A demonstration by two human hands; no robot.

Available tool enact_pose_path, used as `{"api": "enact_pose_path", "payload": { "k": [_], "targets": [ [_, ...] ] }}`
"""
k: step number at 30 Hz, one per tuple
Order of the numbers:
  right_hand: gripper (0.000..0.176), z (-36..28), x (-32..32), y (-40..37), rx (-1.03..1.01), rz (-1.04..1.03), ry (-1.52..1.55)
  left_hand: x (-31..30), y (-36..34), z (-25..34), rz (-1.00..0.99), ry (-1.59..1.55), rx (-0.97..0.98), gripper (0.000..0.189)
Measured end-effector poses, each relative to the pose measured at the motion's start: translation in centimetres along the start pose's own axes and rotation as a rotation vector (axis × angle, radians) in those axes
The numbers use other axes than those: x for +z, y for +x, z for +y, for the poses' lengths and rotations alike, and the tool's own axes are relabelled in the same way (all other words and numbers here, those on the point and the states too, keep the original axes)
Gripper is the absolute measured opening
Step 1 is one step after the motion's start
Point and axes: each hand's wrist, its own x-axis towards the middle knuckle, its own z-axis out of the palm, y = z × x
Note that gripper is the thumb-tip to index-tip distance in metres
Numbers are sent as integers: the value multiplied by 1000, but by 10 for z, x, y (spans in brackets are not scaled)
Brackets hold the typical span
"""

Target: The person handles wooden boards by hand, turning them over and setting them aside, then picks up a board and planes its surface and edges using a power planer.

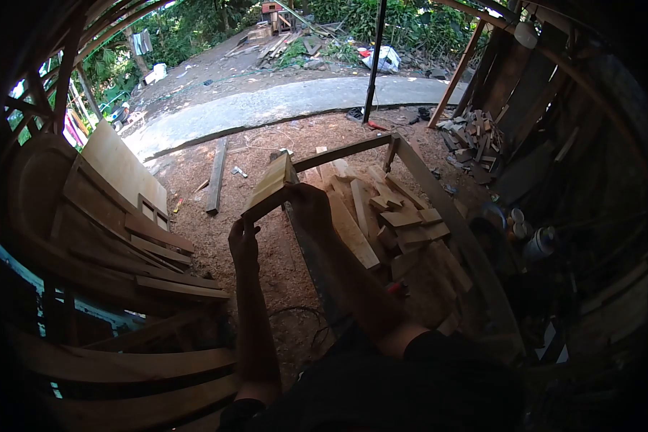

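Observation:
Both my hands hold a short wooden board [270, 180] up in front of me, its pale grained face catching the light and its near edge in shadow. My left hand [245, 243] grips the lower left corner, fingers closed on it. At the right end, my right hand [309, 206] is wrapped around the edge. Behind and below my right forearm lie several cut wood pieces [410, 219] inside a rectangular wooden frame [439, 180]. A longer pale plank [349, 234] rests beside them.
Boards and panels [158, 252] lean and stack along the left. A dark beam [217, 176] lies on the shaving-covered floor [266, 266]. Offcuts [475, 137] are piled at the right, near cans [540, 241]. A dark post [374, 65] stands ahead, by a concrete path [288, 97].

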Motion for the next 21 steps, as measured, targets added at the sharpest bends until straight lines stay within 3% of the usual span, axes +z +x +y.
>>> {"api": "enact_pose_path", "payload": {
  "k": [21],
  "targets": [
    [21, 3, -13, 2, 8, 21, 5, 18, -7, 5, 1, 11, 31, 53]
  ]
}}
